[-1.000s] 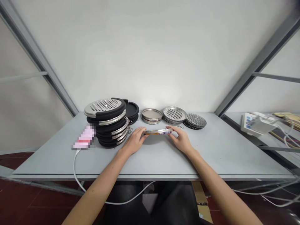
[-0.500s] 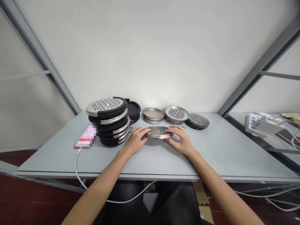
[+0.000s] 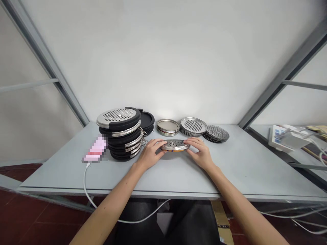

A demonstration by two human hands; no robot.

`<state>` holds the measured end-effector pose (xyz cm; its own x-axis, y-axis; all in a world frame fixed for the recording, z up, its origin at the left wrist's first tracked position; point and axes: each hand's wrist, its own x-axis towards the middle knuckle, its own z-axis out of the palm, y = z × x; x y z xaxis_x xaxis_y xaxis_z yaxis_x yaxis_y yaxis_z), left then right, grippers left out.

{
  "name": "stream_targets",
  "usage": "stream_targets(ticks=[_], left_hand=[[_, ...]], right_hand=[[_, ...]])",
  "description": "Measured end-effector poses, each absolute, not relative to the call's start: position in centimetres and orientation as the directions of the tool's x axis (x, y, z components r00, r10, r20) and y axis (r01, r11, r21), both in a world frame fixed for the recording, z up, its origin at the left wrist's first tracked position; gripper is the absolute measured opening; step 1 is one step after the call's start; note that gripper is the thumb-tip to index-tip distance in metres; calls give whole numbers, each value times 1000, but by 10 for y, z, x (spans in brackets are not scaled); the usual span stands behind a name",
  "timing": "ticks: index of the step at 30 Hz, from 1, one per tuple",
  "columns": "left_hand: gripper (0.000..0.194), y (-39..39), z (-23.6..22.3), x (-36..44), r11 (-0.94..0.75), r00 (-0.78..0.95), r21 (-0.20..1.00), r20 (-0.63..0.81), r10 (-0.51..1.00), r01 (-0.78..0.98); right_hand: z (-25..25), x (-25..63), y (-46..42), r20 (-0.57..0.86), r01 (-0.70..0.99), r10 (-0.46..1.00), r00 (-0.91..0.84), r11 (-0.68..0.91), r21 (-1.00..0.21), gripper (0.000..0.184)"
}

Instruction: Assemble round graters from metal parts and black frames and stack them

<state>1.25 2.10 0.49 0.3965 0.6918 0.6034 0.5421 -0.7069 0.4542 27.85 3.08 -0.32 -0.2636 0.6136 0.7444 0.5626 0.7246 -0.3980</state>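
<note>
A round metal grater disc (image 3: pixel 174 145) with small holes lies flat between my two hands at the middle of the table, with a patterned orange edge showing beneath it. My left hand (image 3: pixel 151 153) grips its left rim, thumb low and fingers on top. On the right rim, my right hand (image 3: pixel 200 152) holds it the same way. Behind it stand a stack of shallow metal discs (image 3: pixel 168 126), a stack of slotted grater discs (image 3: pixel 193 126) and a darker pile of perforated discs (image 3: pixel 216 132).
To the left rises a tall stack of black-rimmed graters (image 3: pixel 120 134), with black round parts (image 3: pixel 146 122) behind it. A blurred pink phone (image 3: pixel 95 149) with a white cable (image 3: pixel 85 183) lies beside it. White devices (image 3: pixel 283 137) sit on the right-hand shelf.
The view has shifted slightly. Both hands keep hold of the grater disc, which looks a little tilted, with more of the orange edge beneath it showing.
</note>
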Motion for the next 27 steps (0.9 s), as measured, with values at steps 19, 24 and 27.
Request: stream_targets(ticks=[19, 24, 27], left_hand=[[35, 23, 0, 14, -685, 354, 544, 594, 722, 484], [32, 24, 0, 15, -661, 376, 595, 544, 750, 457], [33, 24, 0, 15, -655, 376, 609, 537, 755, 447]], right_hand=[[-9, 281, 33, 698, 599, 674, -242, 670, -439, 20], [-12, 281, 37, 671, 618, 723, -164, 605, -502, 29], [-17, 283, 40, 609, 620, 773, -177, 568, -541, 31]])
